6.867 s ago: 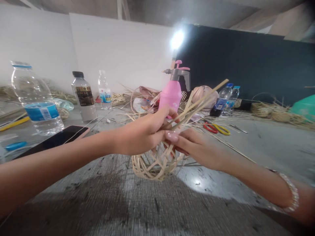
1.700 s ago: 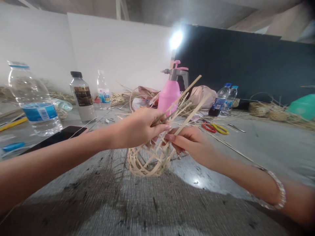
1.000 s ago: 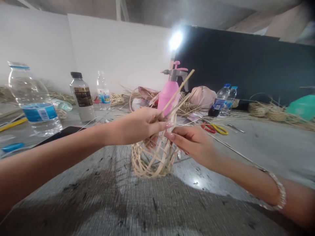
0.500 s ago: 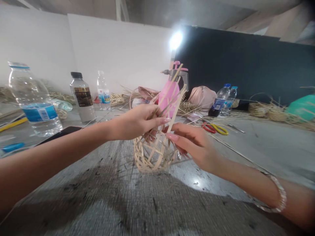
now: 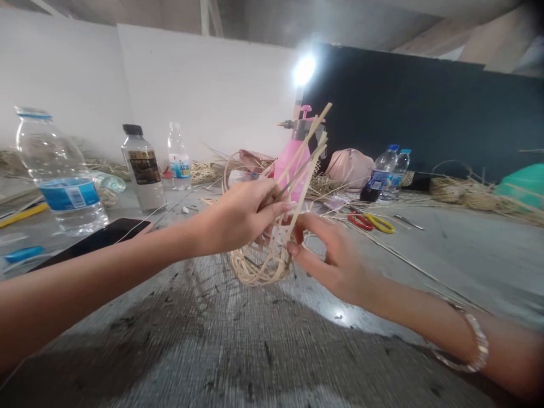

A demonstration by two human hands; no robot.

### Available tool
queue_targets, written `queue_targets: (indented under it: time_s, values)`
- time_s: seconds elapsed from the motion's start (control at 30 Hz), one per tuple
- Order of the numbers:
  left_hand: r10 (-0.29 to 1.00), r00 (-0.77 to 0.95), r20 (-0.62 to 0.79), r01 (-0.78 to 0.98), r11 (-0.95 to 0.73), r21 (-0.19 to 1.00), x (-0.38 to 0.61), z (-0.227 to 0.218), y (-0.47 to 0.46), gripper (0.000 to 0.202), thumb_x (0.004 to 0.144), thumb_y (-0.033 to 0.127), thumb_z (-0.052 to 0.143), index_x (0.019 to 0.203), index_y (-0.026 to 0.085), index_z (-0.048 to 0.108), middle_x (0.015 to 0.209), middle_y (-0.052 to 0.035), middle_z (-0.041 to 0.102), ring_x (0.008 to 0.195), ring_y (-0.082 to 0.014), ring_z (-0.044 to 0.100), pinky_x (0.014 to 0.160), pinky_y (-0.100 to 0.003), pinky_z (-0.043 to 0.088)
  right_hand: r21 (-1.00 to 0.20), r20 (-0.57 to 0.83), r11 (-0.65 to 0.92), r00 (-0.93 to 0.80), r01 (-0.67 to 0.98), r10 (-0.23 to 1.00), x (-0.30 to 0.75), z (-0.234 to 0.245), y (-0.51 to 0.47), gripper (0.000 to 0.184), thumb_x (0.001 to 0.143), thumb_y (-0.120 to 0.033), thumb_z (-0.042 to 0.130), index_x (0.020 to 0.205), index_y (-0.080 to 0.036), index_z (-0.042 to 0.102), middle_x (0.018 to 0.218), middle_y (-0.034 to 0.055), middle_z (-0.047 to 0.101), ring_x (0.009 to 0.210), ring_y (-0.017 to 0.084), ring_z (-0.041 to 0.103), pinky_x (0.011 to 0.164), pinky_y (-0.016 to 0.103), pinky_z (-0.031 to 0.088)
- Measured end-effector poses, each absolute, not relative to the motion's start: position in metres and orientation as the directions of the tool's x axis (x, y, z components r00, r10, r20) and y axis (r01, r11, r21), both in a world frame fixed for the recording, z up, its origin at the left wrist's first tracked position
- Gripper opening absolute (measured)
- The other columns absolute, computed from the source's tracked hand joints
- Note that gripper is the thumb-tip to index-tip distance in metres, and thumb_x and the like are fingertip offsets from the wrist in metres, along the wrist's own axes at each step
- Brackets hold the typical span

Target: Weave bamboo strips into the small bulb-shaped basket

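A small open-weave bamboo basket (image 5: 259,269) is in the middle of the view, above the grey tabletop. Several loose bamboo strips (image 5: 315,127) stick up from its rim. Coming in from the left, my left hand (image 5: 250,218) is closed around the gathered strips at the basket's top. On the right side my right hand (image 5: 325,252) pinches one strip between thumb and forefinger, close to the rim. Both hands hide much of the basket's upper edge.
Behind the hands stands a pink spray bottle (image 5: 290,158) near a bright lamp (image 5: 304,69). Red and yellow scissors (image 5: 372,222) lie to the right. Water bottles (image 5: 68,195) and a phone (image 5: 100,241) are at the left. Woven pieces and strips line the back.
The basket has tilted and lifted slightly, and its strips now lean further right. My left arm has shifted, uncovering more of the phone. My right thumb has slid lower along the strip.
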State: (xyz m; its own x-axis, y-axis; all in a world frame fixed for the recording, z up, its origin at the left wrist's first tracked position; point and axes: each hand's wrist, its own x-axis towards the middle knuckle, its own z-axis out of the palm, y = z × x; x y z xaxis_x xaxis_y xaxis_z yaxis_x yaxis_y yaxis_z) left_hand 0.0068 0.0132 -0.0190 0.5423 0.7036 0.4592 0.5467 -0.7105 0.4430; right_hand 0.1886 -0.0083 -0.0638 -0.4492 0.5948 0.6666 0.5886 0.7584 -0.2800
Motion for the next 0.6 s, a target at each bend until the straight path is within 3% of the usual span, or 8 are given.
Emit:
queue_targets:
  time_s: [0.13,0.27,0.43,0.5,0.6]
  values:
    - [0.705,0.509,0.493,0.52,-0.709,0.477,0.007,-0.02,0.016,0.021,0.09,0.026,0.046,0.07,0.019,0.044,0.051,0.0049,0.053,0.046,-0.0068,0.051,0.045,-0.02,0.036,-0.271,0.684,0.763,-0.44,0.587,0.582,0.191,-0.065,0.002,0.011,0.083,-0.023,0.047,0.074,-0.018,0.052,0.071,0.0014,0.054,0.067,0.014,0.051,0.062,0.028,0.039]
    - [0.717,0.477,0.508,0.498,-0.697,0.516,0.008,-0.02,0.018,0.019,0.089,0.025,0.045,0.071,0.019,0.043,0.052,0.0049,0.054,0.047,-0.0072,0.054,0.048,-0.02,0.04,-0.292,0.677,0.728,-0.403,0.621,0.615,0.194,-0.067,0.01,0.018,0.086,-0.029,0.049,0.092,-0.016,0.06,0.077,0.0034,0.059,0.071,0.016,0.056,0.061,0.028,0.042]
    - [0.749,0.423,0.509,0.569,-0.657,0.494,0.01,-0.022,0.016,0.023,0.089,0.029,0.045,0.068,0.019,0.045,0.052,0.0035,0.055,0.047,-0.0075,0.051,0.048,-0.021,0.039,-0.111,0.766,0.748,-0.423,0.654,0.484,0.189,-0.072,0.001,0.026,0.087,-0.019,0.044,0.108,-0.015,0.058,0.093,0.009,0.068,0.086,0.021,0.062,0.077,0.036,0.045]
    - [0.774,0.398,0.492,0.567,-0.629,0.532,0.011,-0.023,0.014,0.022,0.089,0.03,0.045,0.069,0.019,0.045,0.052,0.0039,0.054,0.046,-0.0077,0.051,0.045,-0.02,0.038,-0.161,0.738,0.763,-0.437,0.626,0.514,0.186,-0.072,-0.003,0.028,0.089,-0.018,0.041,0.111,-0.014,0.058,0.091,0.0079,0.069,0.085,0.021,0.063,0.076,0.036,0.046]
    - [0.804,0.384,0.453,0.521,-0.594,0.613,0.011,-0.024,0.016,0.021,0.089,0.029,0.046,0.071,0.019,0.045,0.051,0.004,0.052,0.046,-0.0083,0.052,0.044,-0.019,0.04,-0.395,0.634,0.752,-0.436,0.528,0.639,0.186,-0.072,-0.006,0.03,0.093,-0.021,0.037,0.113,-0.018,0.06,0.092,0.0051,0.069,0.09,0.02,0.063,0.075,0.033,0.048]
